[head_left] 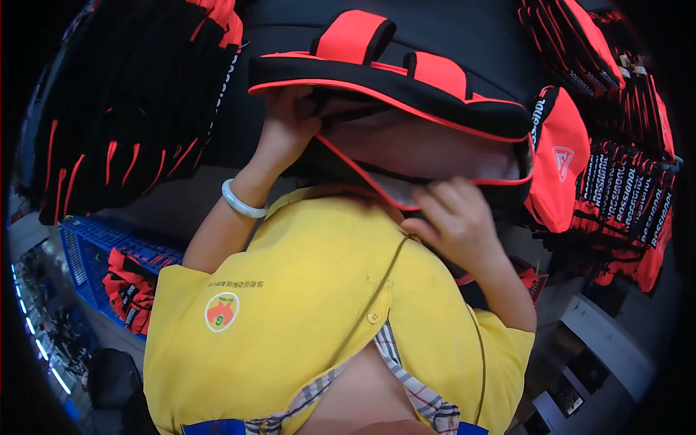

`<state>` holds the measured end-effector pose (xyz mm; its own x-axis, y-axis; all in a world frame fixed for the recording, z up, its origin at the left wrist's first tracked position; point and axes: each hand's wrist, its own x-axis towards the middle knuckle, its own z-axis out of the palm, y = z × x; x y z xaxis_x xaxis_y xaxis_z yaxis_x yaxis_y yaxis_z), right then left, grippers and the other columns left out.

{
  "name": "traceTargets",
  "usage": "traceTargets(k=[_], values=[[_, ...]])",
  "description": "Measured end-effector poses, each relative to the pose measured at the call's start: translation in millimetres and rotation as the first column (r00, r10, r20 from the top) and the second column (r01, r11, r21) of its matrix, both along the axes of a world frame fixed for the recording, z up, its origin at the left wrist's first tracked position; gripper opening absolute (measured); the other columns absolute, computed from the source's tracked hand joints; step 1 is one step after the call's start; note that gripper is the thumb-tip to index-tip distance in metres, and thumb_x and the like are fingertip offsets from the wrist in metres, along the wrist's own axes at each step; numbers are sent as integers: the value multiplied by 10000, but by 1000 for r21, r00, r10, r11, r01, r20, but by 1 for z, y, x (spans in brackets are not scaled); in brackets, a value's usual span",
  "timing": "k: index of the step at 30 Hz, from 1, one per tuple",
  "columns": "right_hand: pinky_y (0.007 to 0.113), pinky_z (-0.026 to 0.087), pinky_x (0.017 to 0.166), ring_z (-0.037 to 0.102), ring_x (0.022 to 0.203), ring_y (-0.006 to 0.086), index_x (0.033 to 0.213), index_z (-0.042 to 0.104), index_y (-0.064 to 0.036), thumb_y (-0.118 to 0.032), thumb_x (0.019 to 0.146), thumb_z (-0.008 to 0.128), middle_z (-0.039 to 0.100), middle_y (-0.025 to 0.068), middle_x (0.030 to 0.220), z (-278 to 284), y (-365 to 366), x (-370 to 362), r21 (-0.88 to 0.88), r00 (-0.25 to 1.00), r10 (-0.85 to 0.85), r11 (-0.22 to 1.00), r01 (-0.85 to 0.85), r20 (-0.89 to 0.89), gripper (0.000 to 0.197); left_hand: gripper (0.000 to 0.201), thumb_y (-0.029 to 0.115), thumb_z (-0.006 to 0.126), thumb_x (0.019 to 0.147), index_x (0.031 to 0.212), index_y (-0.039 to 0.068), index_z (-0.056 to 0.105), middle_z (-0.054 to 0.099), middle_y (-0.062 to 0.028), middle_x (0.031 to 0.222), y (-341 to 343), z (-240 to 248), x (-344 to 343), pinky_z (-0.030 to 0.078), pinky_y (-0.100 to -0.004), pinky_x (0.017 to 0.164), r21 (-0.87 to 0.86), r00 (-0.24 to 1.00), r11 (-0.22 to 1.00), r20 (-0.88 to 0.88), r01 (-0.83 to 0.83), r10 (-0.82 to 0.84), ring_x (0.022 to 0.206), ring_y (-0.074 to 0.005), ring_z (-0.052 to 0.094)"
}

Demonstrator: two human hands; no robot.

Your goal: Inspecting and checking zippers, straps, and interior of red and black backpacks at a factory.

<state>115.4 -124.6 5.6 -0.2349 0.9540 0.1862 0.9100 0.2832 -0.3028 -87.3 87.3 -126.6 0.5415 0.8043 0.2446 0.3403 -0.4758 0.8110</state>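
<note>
A black and coral-red bag [391, 80] lies across the dark work surface in front of me, its long mouth gaping towards me and its pale grey lining showing. Two wide coral straps stand up on its far side. My left hand [290, 125] grips the left end of the mouth, its fingertips partly hidden under the upper edge. On the near side, my right hand [458, 221] is closed over the red-trimmed lower edge, fingers bent at the rim. The bag's right end panel [558, 163] is coral red with a white emblem.
A tall stack of black and red bags [123, 109] rises at the left. More piles of folded red and black pieces [631, 196] stand at the right. Beside my left elbow is a blue plastic crate [80, 246] with red and black pieces near it.
</note>
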Motion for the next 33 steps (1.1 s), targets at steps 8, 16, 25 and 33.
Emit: traceTargets(k=[8,16,25,33], values=[[332,418,716,513,790,198,1073,660,-165,-96,699,584,527,33,822,12,-26,21,44,950,-33,999,20,310,389,726,-76,506,688,1397,27,386,438,-109,1380,28,73,-14,337,-305,1054,-229,918,955,388,187,-87,1295,-201,404],[405,493,830,622,899,274,1123,615,-29,-77,775,709,645,126,1027,104,-25,67,521,923,-376,806,280,85,363,485,227,544,908,1343,21,484,493,-154,1369,109,227,-46,360,-311,1049,-126,968,985,235,116,-84,1287,-230,459],[413,499,761,650,852,314,1070,625,-74,-83,823,531,658,165,905,46,130,237,504,751,-661,653,565,14,264,626,600,544,874,1177,55,598,600,-62,1073,144,237,92,461,-274,743,-110,740,988,-655,108,-154,816,-140,558],[428,474,771,550,886,368,998,565,-47,-99,694,727,555,169,984,-185,13,146,91,966,-252,962,257,-63,348,370,387,660,847,912,23,671,622,-170,846,120,-15,44,472,-393,792,-60,983,982,-44,178,-180,938,-348,576]])
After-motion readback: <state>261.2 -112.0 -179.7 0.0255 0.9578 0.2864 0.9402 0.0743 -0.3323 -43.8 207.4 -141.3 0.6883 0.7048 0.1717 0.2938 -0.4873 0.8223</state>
